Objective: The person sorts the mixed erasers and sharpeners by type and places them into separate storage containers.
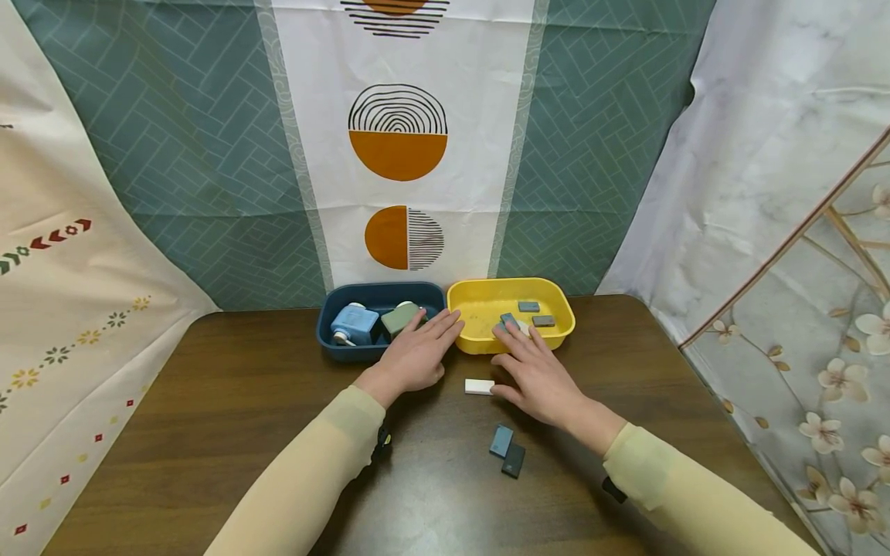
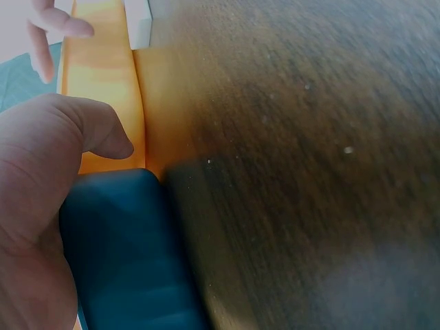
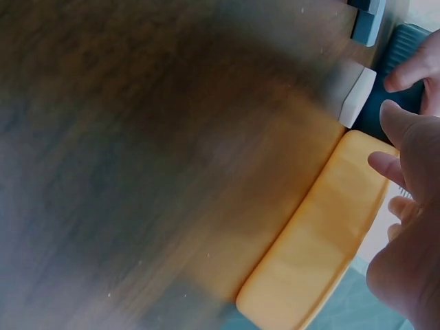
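My left hand (image 1: 417, 359) reaches over the front right corner of a dark blue bin (image 1: 348, 355), its fingers extended toward the yellow bin beside it. Inside the blue bin lie a light blue bottle (image 1: 356, 324) and a green bottle (image 1: 398, 318), partly hidden by that hand. Over the front rim of the yellow bin (image 1: 480, 287) is my right hand (image 1: 538, 378), fingers loosely spread. Close to its fingertips are a blue block (image 1: 507, 317) and a whitish piece, partly covered. A white block (image 1: 477, 386) lies on the table near the right thumb.
Two more small blocks, one blue-grey (image 1: 528, 306) and one grey (image 1: 543, 320), lie in the yellow bin. Nearer on the brown table (image 1: 208, 417), a blue block (image 1: 501, 441) touches a black block (image 1: 514, 460). A patterned cloth (image 1: 403, 239) hangs behind the bins.
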